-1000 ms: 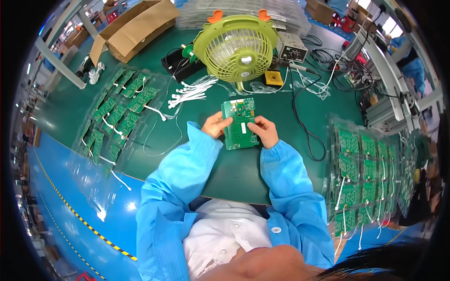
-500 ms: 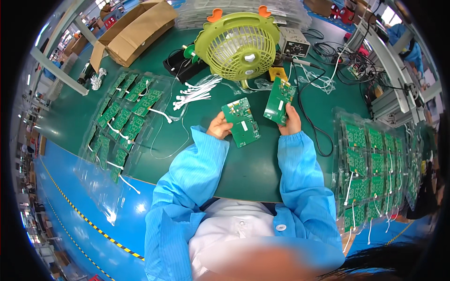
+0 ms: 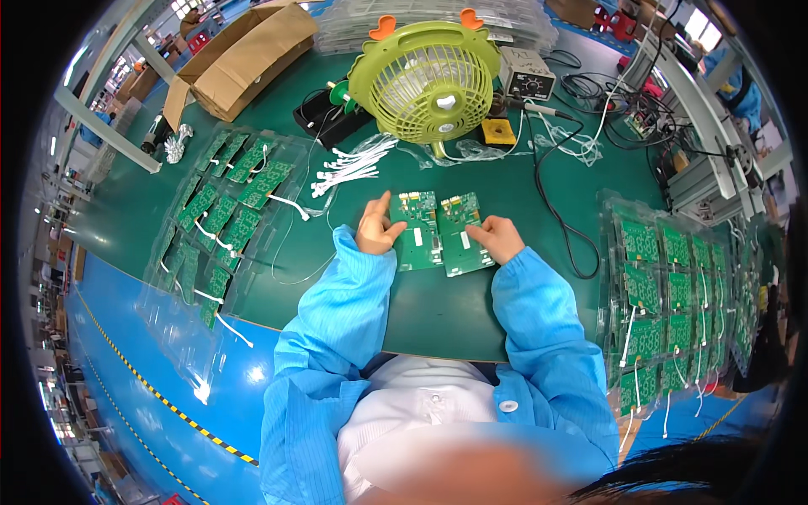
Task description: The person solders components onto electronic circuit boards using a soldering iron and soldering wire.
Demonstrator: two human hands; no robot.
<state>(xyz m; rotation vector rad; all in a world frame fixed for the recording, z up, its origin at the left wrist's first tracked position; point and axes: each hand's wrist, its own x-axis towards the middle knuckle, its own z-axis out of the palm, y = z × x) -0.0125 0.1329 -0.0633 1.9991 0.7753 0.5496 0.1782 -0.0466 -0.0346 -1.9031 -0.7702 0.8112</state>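
Observation:
Two green circuit boards sit side by side over the table in front of me, close to each other. My left hand (image 3: 378, 225) is at the outer edge of the left circuit board (image 3: 418, 252), thumb over its face and index finger stretched along the side. On the right circuit board (image 3: 467, 252), slightly tilted, my right hand (image 3: 500, 238) grips the outer edge with the thumb on top. Each board has a white label and pale connectors near its far end. The fingers beneath the boards are hidden.
White cable leads (image 3: 352, 171) lie beyond my left hand. A green fan (image 3: 425, 88) stands behind, near a soldering station (image 3: 529, 82) and yellow sponge (image 3: 498, 131). Plastic trays of boards flank me, left (image 3: 290, 156) and right (image 3: 613, 220). A black cable (image 3: 551, 215) curves at right.
The right board has come left and nearer to me, now beside the left one. The left board has shifted slightly left and straightened. Both hands moved with them.

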